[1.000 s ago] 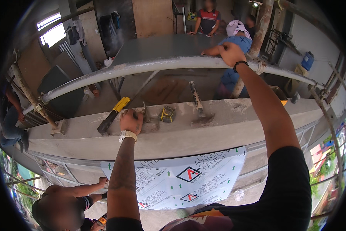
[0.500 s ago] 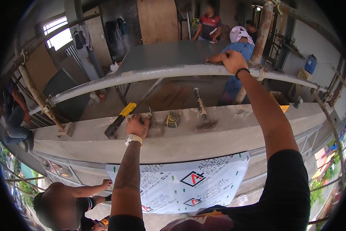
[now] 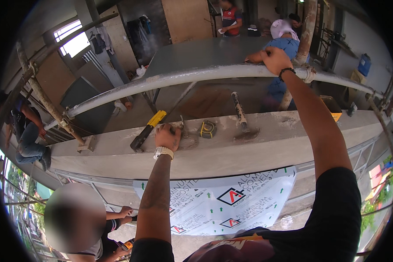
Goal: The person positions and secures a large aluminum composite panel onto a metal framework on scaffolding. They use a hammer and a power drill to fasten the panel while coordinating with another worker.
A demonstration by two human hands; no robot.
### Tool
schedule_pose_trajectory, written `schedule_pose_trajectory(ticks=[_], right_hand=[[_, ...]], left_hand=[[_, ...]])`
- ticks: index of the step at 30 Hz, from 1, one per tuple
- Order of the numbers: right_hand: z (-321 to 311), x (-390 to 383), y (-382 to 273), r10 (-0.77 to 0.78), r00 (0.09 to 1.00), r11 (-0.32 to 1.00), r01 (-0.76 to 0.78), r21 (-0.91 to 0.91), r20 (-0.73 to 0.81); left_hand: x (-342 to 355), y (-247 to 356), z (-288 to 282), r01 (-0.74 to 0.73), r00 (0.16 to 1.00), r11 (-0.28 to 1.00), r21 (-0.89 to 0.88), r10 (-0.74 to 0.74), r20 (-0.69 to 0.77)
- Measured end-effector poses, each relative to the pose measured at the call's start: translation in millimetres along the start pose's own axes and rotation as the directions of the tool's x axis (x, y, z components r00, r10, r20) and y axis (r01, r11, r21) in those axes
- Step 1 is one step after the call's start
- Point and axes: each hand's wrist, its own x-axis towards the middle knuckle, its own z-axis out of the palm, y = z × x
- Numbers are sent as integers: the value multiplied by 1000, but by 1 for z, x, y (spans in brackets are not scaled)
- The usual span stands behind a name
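Hands, 2. L hand (image 3: 166, 137): on ledge (image 3: 192, 150), knuckles up, fingers curled; can't tell if grip holds anything. R hand (image 3: 277, 61): at pipe (image 3: 196, 73), fingers bent in; can't tell if grip is closed on it.
Pipe, 1: runs across above/beyond ledge.
Tools on ledge, 3, L to R: yellow-black tool (image 3: 156, 118), 1, just beside L hand; tape (image 3: 207, 129), 1; hammer (image 3: 239, 109), 1, handle pointing away.
Panel (image 3: 244, 203), 1: below ledge, w/ printed film.
Drill (image 3: 127, 245), 1: w/ co-worker (image 3: 76, 218), low L.
Other people, 4 seen (image 3: 232, 22), far side & far L.
Jug (image 3: 365, 64), 1, blue.
Diff. vs. 0.5 s ago: view shifted, ledge items further R in frame; co-worker's head higher in frame. Both hands same pos.; tools unmoved on ledge.
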Motion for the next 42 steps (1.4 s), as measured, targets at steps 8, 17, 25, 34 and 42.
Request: schedule_pose_trajectory(ticks=[8, 17, 25, 34, 42], right_hand=[[60, 49, 96, -176, 982, 983, 179, 44, -72], [110, 66, 109, -297, 854, 954, 284, -95, -428], [48, 42, 84, -143, 987, 990, 142, -11, -74], [22, 7, 32, -78, 982, 996, 68, -66, -173], [27, 3, 28, -104, 978, 994, 101, -29, -183]], left_hand=[[-7, 10, -10, 3, 999, 1000, -3, -4, -37], [-25, 12, -29, 108, 994, 994, 7, -108, 9], [-5, 20, -15, 89, 992, 995, 33, -92, 88], [-1, 8, -1, -16, 999, 1000, 27, 15, 51], [-9, -10, 1, -54, 993, 998, 40, 58, -104]])
